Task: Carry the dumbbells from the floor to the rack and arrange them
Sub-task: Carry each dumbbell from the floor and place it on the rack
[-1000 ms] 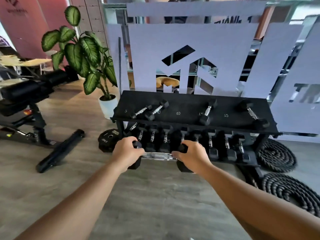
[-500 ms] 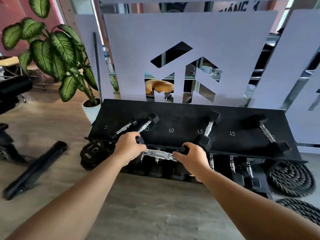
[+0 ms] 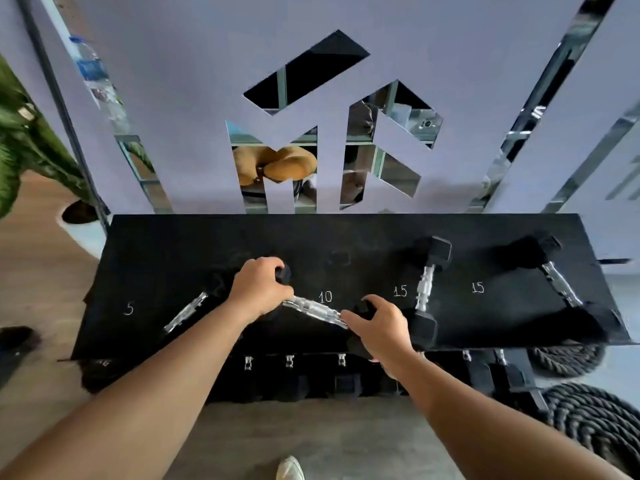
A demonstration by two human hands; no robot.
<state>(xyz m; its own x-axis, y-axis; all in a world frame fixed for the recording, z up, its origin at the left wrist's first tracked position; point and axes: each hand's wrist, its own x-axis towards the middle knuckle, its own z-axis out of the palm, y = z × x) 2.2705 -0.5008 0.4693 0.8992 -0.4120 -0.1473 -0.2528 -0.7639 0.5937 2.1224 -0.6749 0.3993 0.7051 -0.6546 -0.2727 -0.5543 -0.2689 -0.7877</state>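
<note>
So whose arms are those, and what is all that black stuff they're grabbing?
Those arms belong to a person wearing a camera on their head, so you see what they see, looking down. The left hand and the right hand each grip one black end of a dumbbell with a shiny metal handle, right over the black top shelf of the weight rack. White chalk numbers on the shelf mark the spots; this one is by the 10. More black dumbbells lie there: one by a 15, one at the far right, one at the left. Thick black ropes are coiled on the floor.
</note>
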